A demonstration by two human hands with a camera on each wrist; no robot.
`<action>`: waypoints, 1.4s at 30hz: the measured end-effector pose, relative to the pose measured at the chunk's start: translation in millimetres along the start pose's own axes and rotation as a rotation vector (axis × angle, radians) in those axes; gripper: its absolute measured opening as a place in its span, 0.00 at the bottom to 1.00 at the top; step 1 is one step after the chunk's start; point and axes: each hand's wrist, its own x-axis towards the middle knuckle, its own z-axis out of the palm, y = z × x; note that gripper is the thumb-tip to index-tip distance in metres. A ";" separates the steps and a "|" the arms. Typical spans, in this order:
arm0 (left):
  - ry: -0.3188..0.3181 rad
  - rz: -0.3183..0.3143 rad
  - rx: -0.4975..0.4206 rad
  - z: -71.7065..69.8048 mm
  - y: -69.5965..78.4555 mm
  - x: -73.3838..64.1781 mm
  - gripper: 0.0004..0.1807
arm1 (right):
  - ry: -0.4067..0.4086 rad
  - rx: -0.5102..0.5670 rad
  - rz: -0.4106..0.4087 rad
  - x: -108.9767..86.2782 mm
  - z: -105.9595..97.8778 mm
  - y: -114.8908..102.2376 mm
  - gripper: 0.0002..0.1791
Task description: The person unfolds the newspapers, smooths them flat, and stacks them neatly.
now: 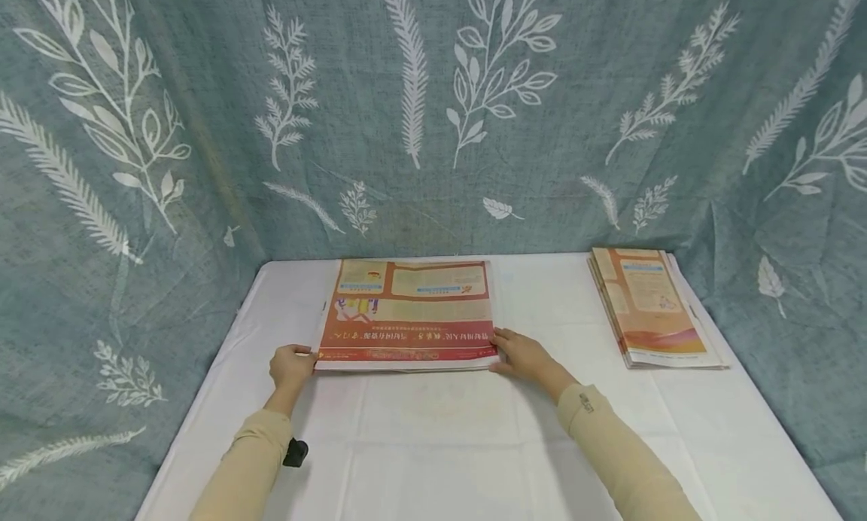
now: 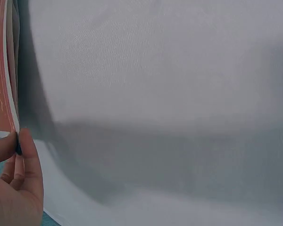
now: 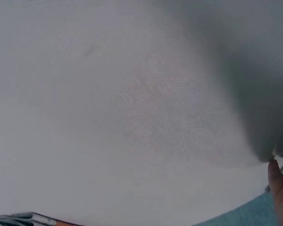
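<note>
A folded newspaper (image 1: 406, 318), red and cream with printed text, lies flat at the back of the white-covered table. My left hand (image 1: 292, 367) pinches its near left corner between thumb and fingers. In the left wrist view the left hand (image 2: 19, 176) has that corner between thumb and forefinger, and several layered page edges show. At the near right corner my right hand (image 1: 524, 357) holds the newspaper's side, thumb toward the near edge and fingers higher up. Only part of the right hand (image 3: 280, 183) enters the right wrist view, where its contact with the paper is hidden.
A second stack of folded newspapers (image 1: 657, 310) lies at the table's right side. Leaf-patterned green-grey curtains (image 1: 433, 205) hang behind and along both sides of the white tablecloth (image 1: 433, 446). A small black device (image 1: 295, 453) shows by the left sleeve.
</note>
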 end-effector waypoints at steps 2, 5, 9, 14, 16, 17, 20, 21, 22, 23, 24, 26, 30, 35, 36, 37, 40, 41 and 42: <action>-0.037 0.010 0.015 -2.2 0.1 1.4 0.12 | -0.003 -0.028 -0.011 -0.1 -2.9 0.0 0.33; -0.109 0.021 0.031 -4.1 -0.4 4.4 0.12 | -0.015 -0.061 -0.024 0.0 -5.8 1.8 0.33; -0.197 0.017 0.058 -3.8 -0.4 5.6 0.13 | -0.030 -0.070 -0.024 -1.2 -7.5 6.3 0.33; -0.239 0.046 0.108 -2.1 3.1 5.8 0.13 | -0.039 -0.079 -0.005 -3.9 -9.6 12.9 0.32; -0.248 0.077 0.117 -1.9 4.8 5.7 0.12 | -0.043 -0.075 0.000 -5.0 -10.8 15.1 0.32; -0.252 0.093 0.119 -2.1 5.8 5.1 0.12 | -0.047 -0.069 0.005 -5.7 -11.5 16.0 0.32; -0.262 0.121 0.101 -1.6 6.4 3.1 0.11 | -0.071 -0.027 0.030 -7.9 -13.1 17.6 0.34; -0.264 0.131 0.096 -1.0 6.5 2.3 0.10 | -0.080 -0.011 0.040 -8.6 -13.0 18.2 0.34; -0.266 0.139 0.089 0.1 6.3 1.5 0.10 | -0.087 0.001 0.050 -9.6 -12.9 19.0 0.35; -0.274 0.142 0.079 1.4 6.1 0.5 0.11 | -0.092 0.012 0.059 -10.6 -12.7 19.6 0.35; -0.281 0.148 0.076 3.0 5.9 -0.2 0.12 | -0.095 0.019 0.065 -11.7 -12.4 20.3 0.35; -0.288 0.169 0.081 5.7 5.9 -1.6 0.14 | -0.100 0.034 0.077 -13.7 -12.0 21.7 0.35; -0.273 0.233 0.127 8.3 6.0 -2.3 0.19 | -0.102 0.068 0.087 -17.4 -13.4 22.4 0.35; -0.315 0.387 0.152 10.7 5.0 -0.9 0.23 | -0.101 0.072 0.075 -21.2 -15.9 21.5 0.37; -0.336 0.430 0.156 11.7 4.0 -0.6 0.25 | -0.099 0.070 0.072 -21.9 -16.0 21.7 0.37; -0.357 0.479 0.171 12.5 3.4 -0.9 0.27 | -0.093 0.065 0.064 -22.7 -15.7 22.1 0.38; -0.435 0.589 0.217 15.5 1.0 -2.2 0.38 | -0.061 0.059 0.029 -25.2 -13.3 23.5 0.38; -0.454 0.626 0.245 16.6 0.7 -2.7 0.40 | -0.047 0.063 0.016 -26.0 -12.2 23.7 0.38; -0.470 0.660 0.274 17.6 0.8 -3.3 0.42 | -0.032 0.057 -0.002 -26.8 -10.9 23.8 0.38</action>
